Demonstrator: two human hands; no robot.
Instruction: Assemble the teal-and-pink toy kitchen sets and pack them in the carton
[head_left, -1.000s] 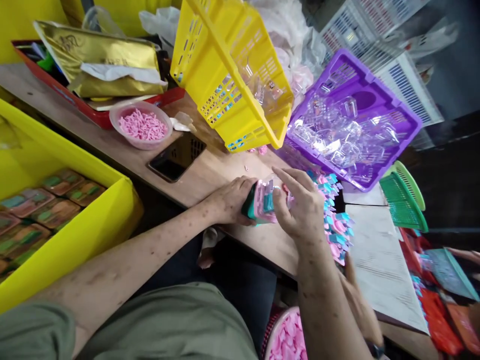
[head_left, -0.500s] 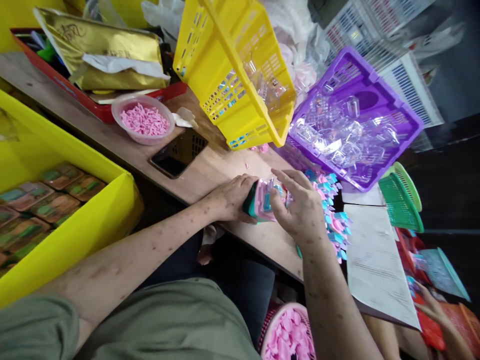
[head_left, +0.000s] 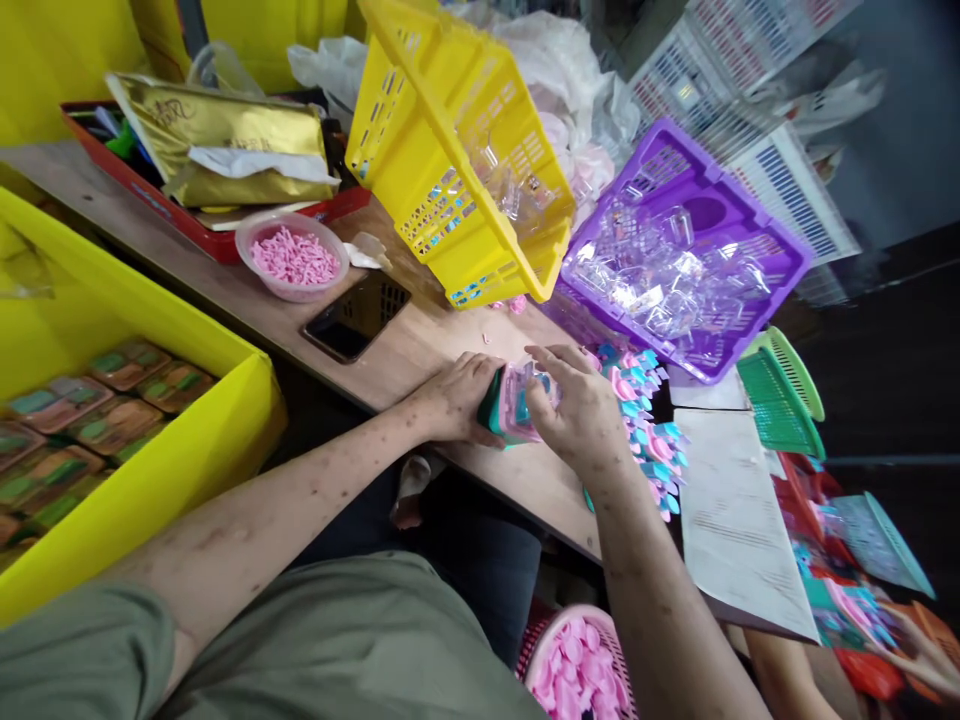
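A small pink and teal plastic box (head_left: 515, 408) with a see-through top stands on the wooden table below me. My left hand (head_left: 463, 398) is closed around its left end, palm against the teal base. From the right, my right hand (head_left: 579, 405) grips the box across the clear top, thumb and fingers bent at either side of it; the fingertips are partly blurred. Blue pieces show faintly inside. Just beyond my right hand lies a cluster of small pink, blue and lilac plastic parts (head_left: 651, 430).
A yellow basket (head_left: 465, 170) and a purple basket (head_left: 757, 225) hold clear plastic pieces. Near the phone (head_left: 356, 318) sits a bowl (head_left: 292, 290) of small pink parts. Filled boxes lie in the yellow bin (head_left: 247, 385) at left. Another person's hand (head_left: 924, 655) shows at lower right.
My view has shifted slightly. My right hand's fingers have curled in closer over the box top. The left hand keeps its hold. At lower right, a coworker's hand now has a teal and pink item beside it.
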